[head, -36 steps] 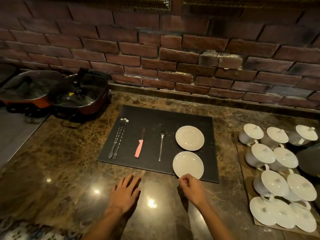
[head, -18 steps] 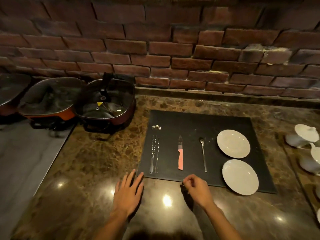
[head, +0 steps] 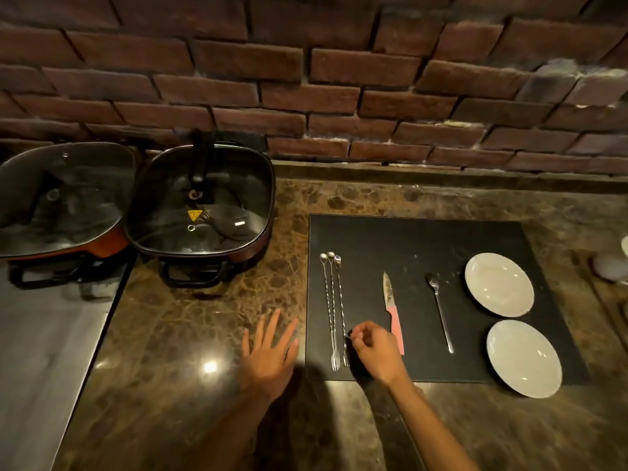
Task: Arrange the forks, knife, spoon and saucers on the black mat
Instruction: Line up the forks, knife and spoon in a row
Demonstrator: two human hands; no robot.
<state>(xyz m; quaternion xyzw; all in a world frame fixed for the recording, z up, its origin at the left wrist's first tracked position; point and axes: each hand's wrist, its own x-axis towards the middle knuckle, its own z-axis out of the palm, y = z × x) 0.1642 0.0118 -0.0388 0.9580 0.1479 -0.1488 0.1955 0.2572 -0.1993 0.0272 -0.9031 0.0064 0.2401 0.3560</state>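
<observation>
The black mat (head: 418, 239) lies on the brown marble counter. On it, left to right, are long twisted metal forks (head: 331, 307), a pink-handled knife (head: 390, 307), a slim spoon (head: 440, 311) and two white saucers, the far one (head: 499, 283) and the near one (head: 523, 358) overhanging the mat's front edge. My left hand (head: 270, 351) rests flat on the counter left of the mat, fingers spread. My right hand (head: 373, 351) hovers over the mat's front, fingers curled, fingertips at the rightmost fork's shaft. Whether they pinch it is unclear.
Two square electric pans with glass lids stand at the back left, one dark (head: 200, 205) and one orange-sided (head: 57, 202). A steel surface (head: 44, 351) adjoins the counter on the left. A brick wall (head: 339, 96) runs behind. White crockery (head: 610, 266) shows at the right edge.
My view has swung left, so the cups on the right are nearly out of frame. My right hand has moved forward onto the mat to the forks. My left hand stays flat.
</observation>
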